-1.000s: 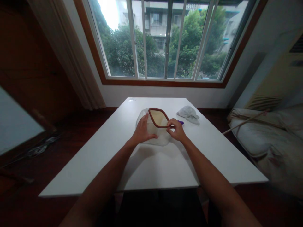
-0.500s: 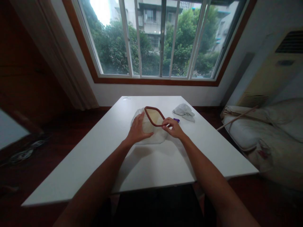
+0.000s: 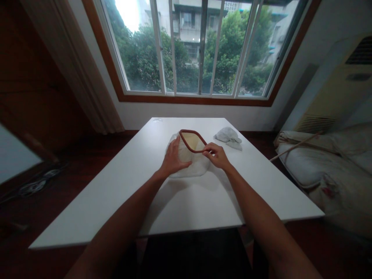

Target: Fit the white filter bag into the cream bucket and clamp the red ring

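A pale, translucent container [image 3: 187,156] with a brown rim [image 3: 189,148] sits near the middle of the white table, loosely surrounded by a clear, wrinkled film that looks like a plastic bag [image 3: 200,170]. The rim forms a slanted, rounded diamond, with a cream-coloured inside visible through it. My left hand [image 3: 173,158] clasps the container's left side, thumb across the front and fingers up along the side. At the rim's right corner, my right hand [image 3: 215,155] pinches the edge between thumb and fingers.
A crumpled whitish cloth or bag [image 3: 228,136] lies at the back right of the white table [image 3: 116,197]. Beyond the table are a window [image 3: 200,50] and a curtain [image 3: 99,104]. Covered bulky items [image 3: 310,170] with a thin stick stand to the right.
The view has shifted slightly. The brown rim appears flatter, with both hands still on the container. A small purple object beside my right hand is now out of sight.
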`<state>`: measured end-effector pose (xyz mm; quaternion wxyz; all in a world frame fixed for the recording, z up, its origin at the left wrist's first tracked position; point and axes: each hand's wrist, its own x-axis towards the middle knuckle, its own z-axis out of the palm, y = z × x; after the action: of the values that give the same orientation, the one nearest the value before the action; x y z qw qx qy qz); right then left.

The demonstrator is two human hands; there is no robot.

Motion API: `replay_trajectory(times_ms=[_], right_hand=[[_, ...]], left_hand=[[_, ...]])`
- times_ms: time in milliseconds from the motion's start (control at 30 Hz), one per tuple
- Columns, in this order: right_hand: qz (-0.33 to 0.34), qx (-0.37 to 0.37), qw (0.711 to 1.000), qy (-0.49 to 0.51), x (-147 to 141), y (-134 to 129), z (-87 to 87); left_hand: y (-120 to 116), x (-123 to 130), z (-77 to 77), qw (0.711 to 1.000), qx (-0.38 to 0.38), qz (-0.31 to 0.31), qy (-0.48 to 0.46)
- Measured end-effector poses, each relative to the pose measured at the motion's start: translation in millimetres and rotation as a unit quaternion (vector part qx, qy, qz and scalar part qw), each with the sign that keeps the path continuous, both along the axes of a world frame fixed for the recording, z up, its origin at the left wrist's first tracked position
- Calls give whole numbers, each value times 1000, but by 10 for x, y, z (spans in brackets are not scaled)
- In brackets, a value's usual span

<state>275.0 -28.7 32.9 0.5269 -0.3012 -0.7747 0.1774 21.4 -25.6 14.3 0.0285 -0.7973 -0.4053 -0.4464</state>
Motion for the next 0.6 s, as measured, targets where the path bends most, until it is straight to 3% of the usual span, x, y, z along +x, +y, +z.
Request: replay_trajectory(times_ms=[167, 333, 467, 600], right_hand=[[17, -26, 999, 21, -7, -12, 39], [27, -97, 987, 128, 37, -5, 89], [-44, -98, 961, 254, 142, 36, 152], [-123, -61, 935, 326, 180, 78, 172]], left_hand=[[42, -4, -53, 1000, 16, -10, -5], [79, -55, -74, 999, 34, -7, 15], [113, -91, -107, 1000, 22, -1, 0], [214, -106, -208, 996, -28, 25, -82]])
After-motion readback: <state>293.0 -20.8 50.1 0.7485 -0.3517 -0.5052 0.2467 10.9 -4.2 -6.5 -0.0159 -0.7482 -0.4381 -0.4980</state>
